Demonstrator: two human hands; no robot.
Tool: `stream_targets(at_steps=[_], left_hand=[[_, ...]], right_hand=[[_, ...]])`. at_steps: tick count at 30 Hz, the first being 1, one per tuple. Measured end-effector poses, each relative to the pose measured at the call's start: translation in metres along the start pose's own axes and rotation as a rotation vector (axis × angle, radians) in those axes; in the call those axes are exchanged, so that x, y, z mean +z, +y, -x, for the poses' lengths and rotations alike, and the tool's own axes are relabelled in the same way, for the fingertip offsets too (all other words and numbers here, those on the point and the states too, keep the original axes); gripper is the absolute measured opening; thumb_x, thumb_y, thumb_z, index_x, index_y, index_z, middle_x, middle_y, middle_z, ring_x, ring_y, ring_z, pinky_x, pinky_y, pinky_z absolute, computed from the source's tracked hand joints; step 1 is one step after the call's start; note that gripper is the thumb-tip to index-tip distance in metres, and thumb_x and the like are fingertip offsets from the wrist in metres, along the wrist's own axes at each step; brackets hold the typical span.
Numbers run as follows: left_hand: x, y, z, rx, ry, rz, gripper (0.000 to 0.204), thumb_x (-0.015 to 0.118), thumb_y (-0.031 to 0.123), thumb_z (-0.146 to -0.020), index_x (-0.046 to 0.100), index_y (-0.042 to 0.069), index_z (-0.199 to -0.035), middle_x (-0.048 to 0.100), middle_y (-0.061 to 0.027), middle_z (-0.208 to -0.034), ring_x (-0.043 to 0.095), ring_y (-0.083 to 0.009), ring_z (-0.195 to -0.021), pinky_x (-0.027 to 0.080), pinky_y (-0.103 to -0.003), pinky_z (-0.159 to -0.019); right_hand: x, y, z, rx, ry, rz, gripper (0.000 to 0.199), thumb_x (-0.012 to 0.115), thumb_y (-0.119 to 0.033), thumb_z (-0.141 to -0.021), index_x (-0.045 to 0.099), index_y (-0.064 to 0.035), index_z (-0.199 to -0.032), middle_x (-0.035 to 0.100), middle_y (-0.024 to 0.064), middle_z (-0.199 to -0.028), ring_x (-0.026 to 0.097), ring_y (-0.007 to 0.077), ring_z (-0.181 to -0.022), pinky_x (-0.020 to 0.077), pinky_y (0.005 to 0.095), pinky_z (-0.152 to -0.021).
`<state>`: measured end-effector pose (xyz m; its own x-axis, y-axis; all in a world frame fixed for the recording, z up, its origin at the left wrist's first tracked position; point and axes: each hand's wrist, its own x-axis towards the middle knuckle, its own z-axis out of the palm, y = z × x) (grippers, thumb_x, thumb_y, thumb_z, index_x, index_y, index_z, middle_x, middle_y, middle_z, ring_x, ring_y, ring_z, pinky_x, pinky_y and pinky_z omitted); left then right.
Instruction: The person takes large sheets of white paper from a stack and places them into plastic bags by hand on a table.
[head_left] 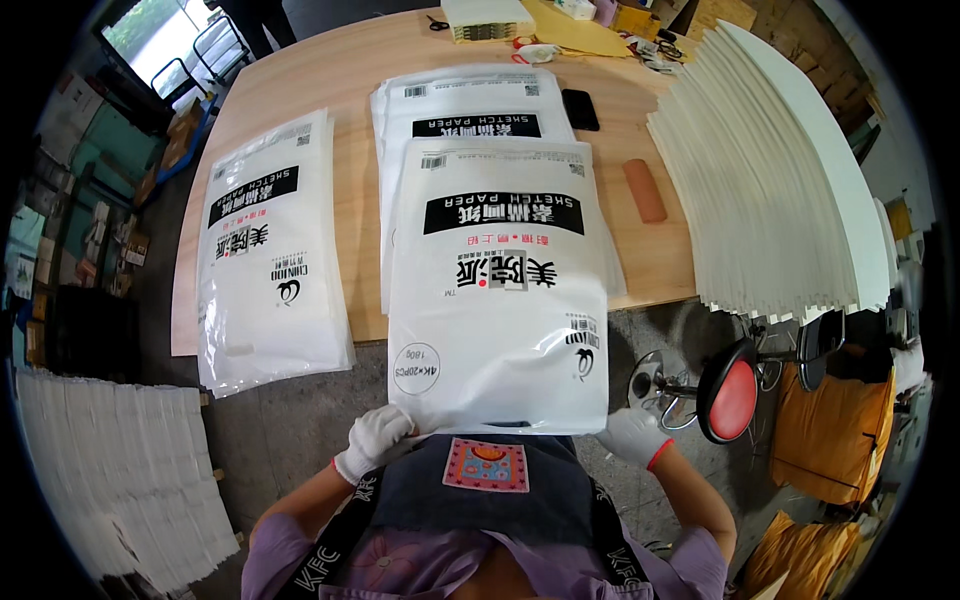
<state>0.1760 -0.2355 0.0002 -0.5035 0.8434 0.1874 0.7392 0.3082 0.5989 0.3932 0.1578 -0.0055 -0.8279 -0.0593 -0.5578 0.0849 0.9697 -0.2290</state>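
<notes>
A white plastic bag of paper with black and red print lies in front of me, its near edge reaching past the table toward my apron. My left hand, in a white knitted glove, pinches the bag's near left corner. At the near right corner, my gloved right hand has its fingers closed on the edge; its fingertips are partly hidden. Beneath and beyond this bag lie more bags of the same kind. Another pile of printed bags sits at the table's left.
On the wooden table, a tall stack of white sheets fills the right side. A black phone and a reddish-brown block lie nearby. A red-seated stool stands at the right; a white stack is at lower left.
</notes>
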Motion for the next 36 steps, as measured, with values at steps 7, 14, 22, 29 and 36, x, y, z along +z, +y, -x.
stream_targets(at_steps=[7, 14, 22, 29, 36], left_hand=[[0.018, -0.028, -0.04, -0.181, 0.276, -0.254, 0.016, 0.067, 0.008, -0.071, 0.055, 0.012, -0.081, 0.055, -0.0078, -0.078, 0.059, -0.0314, -0.067, 0.049, -0.041, -0.055], [0.065, -0.051, 0.005, -0.838, -0.168, 0.118, 0.034, 0.065, 0.037, -0.087, 0.061, 0.006, -0.101, 0.067, -0.0147, -0.101, 0.065, -0.0338, -0.095, 0.05, -0.042, -0.083], [0.14, 0.033, -0.134, -0.876, -0.578, 1.197, 0.059, 0.05, 0.05, -0.097, 0.06, -0.003, -0.122, 0.069, -0.0091, -0.11, 0.064, -0.0181, -0.101, 0.046, -0.031, -0.092], [0.072, 0.086, -0.162, 0.258, -0.831, 0.886, 0.015, 0.066, 0.015, -0.09, 0.071, 0.005, -0.1, 0.07, -0.0075, -0.096, 0.066, -0.0194, -0.093, 0.051, -0.032, -0.081], [0.028, -0.065, -0.051, -0.817, 0.451, 0.394, 0.023, 0.054, 0.015, -0.097, 0.062, -0.002, -0.11, 0.066, -0.0062, -0.102, 0.063, -0.0145, -0.089, 0.052, -0.029, -0.079]], right_hand=[[-0.023, 0.036, -0.042, 0.26, 0.095, -0.003, 0.027, 0.058, -0.031, -0.082, 0.07, -0.0071, -0.081, 0.07, 0.0193, -0.08, 0.069, 0.0388, -0.073, 0.0548, 0.0482, -0.065], [0.009, 0.07, -0.083, 0.349, 0.435, -0.698, 0.041, 0.051, -0.04, -0.093, 0.065, -0.0024, -0.094, 0.067, 0.0191, -0.086, 0.067, 0.033, -0.076, 0.0493, 0.0469, -0.06], [0.01, 0.042, -0.162, 0.069, 0.432, -1.658, 0.035, 0.058, -0.021, -0.095, 0.064, 0.0038, -0.118, 0.068, 0.0057, -0.105, 0.061, 0.0113, -0.093, 0.0484, 0.025, -0.082], [0.013, 0.037, -0.176, 0.21, 0.586, -1.954, 0.027, 0.059, -0.014, -0.094, 0.066, 0.0041, -0.113, 0.069, 0.0059, -0.102, 0.063, 0.0124, -0.087, 0.0509, 0.0257, -0.078], [0.027, 0.054, -0.084, 0.198, -0.079, -1.548, 0.027, 0.067, -0.026, -0.089, 0.07, -0.0014, -0.1, 0.069, 0.0061, -0.086, 0.063, 0.0122, -0.073, 0.0504, 0.0257, -0.066]])
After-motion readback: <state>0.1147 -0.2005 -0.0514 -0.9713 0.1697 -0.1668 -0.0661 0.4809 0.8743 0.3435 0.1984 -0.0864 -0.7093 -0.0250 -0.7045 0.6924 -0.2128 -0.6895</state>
